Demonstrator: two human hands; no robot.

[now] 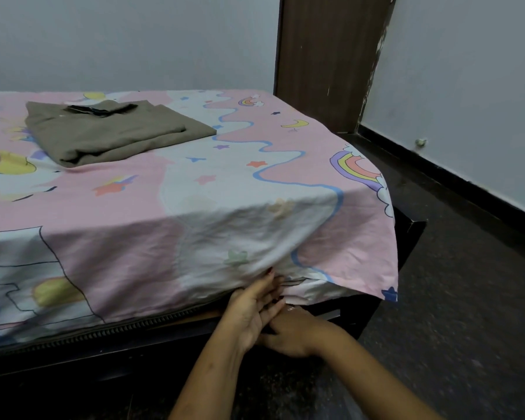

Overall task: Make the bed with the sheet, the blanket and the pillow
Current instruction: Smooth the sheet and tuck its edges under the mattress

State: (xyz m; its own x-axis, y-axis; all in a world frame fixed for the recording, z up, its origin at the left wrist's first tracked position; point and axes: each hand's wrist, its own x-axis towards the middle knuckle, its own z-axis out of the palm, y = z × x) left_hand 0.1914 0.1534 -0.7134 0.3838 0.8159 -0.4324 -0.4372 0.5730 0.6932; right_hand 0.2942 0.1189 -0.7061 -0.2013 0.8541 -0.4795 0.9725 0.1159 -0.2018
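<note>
A pink sheet [170, 189] printed with rainbows and stars covers the mattress and hangs over its near side. At the right corner it drapes loose over the dark bed frame [412, 231]. A folded olive blanket [109, 131] lies on top at the back left. My left hand [252, 307] reaches up with straight fingers that press the sheet's lower edge in under the mattress. Just below and right of it is my right hand [294, 331], its back showing and its fingers mostly hidden behind the left hand. No pillow is in view.
The mattress's zipped edge [103, 331] shows below the sheet at the left. Grey walls run behind and to the right, with a brown door [331, 56] at the back. Dark floor [467, 298] lies to the right of the bed.
</note>
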